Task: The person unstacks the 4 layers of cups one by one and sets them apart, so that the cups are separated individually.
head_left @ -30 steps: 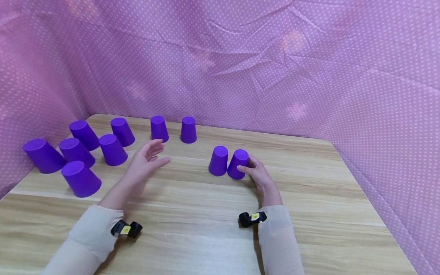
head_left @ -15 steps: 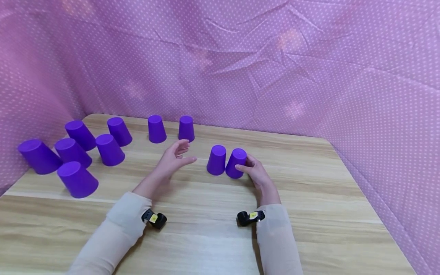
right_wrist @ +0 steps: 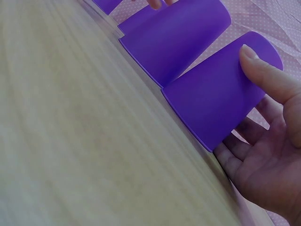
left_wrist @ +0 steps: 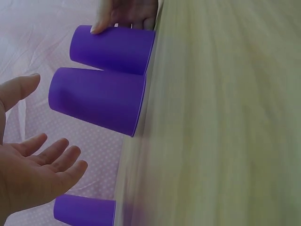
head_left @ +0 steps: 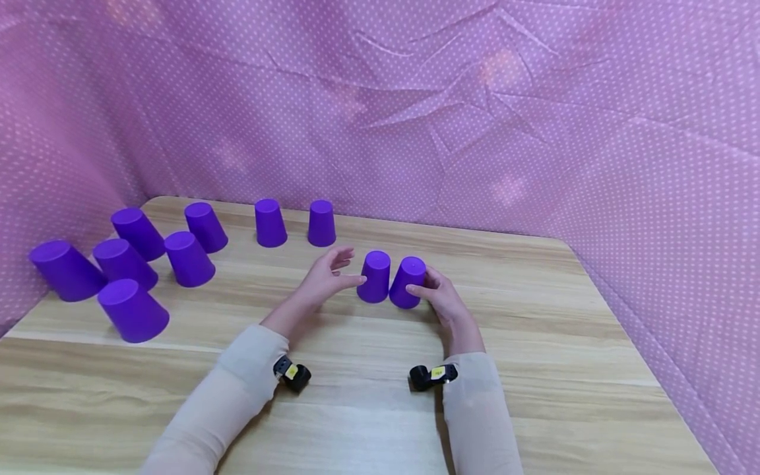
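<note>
Two purple plastic cups stand upside down side by side near the table's middle, their rims meeting in the right wrist view. My right hand (head_left: 446, 305) grips the right cup (head_left: 406, 284), with the thumb (right_wrist: 263, 68) on its near side and the fingers curled round the far side. To the left, my left hand (head_left: 322, 280) is spread beside the left cup (head_left: 374, 282). Its thumb tip overlaps that cup in the head view, while the left wrist view shows a gap between the open fingers (left_wrist: 61, 160) and the cup wall.
Several more upside-down purple cups stand at the left of the wooden table (head_left: 356, 409), one nearest the front (head_left: 133, 313). Two others, a left one (head_left: 270, 224) and a right one (head_left: 322, 224), stand at the back. A pink dotted curtain (head_left: 415, 132) surrounds the table.
My left hand has moved right across the table, from near the left cups to beside the left cup of the pair. The right hand and its cup have stayed in place.
</note>
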{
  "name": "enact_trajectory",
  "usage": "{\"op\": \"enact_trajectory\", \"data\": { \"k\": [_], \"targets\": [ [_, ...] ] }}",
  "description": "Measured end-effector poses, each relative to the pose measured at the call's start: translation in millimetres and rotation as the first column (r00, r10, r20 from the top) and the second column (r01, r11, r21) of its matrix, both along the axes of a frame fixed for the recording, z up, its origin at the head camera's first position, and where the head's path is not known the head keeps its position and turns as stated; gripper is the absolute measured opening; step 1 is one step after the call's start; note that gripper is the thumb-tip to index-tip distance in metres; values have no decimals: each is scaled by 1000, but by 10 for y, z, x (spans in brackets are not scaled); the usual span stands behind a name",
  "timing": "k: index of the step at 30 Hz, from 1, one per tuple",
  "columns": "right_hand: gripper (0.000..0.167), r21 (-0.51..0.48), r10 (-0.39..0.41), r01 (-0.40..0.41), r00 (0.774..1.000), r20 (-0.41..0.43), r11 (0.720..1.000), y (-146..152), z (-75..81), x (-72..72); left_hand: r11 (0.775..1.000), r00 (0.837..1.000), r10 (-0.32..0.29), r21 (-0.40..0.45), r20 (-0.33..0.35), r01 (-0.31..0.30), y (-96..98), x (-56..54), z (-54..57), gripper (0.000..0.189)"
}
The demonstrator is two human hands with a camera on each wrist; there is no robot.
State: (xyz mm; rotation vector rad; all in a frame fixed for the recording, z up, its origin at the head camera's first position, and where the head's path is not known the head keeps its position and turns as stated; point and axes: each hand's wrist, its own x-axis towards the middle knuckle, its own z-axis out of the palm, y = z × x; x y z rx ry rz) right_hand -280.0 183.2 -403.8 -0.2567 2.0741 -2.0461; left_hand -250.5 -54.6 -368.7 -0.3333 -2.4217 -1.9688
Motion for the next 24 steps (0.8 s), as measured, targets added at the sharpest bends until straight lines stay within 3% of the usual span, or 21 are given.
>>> {"op": "enact_trajectory", "data": {
  "k": [13, 17, 19, 21, 24],
  "targets": [
    [56, 9, -5, 5, 1000, 3, 1000, -2, 8, 7, 1000, 998, 26, 15, 65, -27, 148, -91, -58, 67],
    [56, 10, -5, 5, 1000, 6, 1000, -4, 7, 1, 999, 996, 16, 42, 89, -20, 192, -32, 53, 65],
    [56, 12, -5, 5, 1000, 10, 1000, -5, 9, 2, 999, 996, 16, 47, 92, -20, 211, -41, 47, 64],
    [57, 13, -3, 3, 1000, 12, 1000, -4, 9, 5, 999, 996, 14, 46, 86, -18, 230, -59, 25, 64],
    [56, 18, -1, 1, 1000, 9, 1000, -5, 11, 9, 999, 998, 24, 37, 54, -26, 248, -151, -105, 63]
  ]
}}
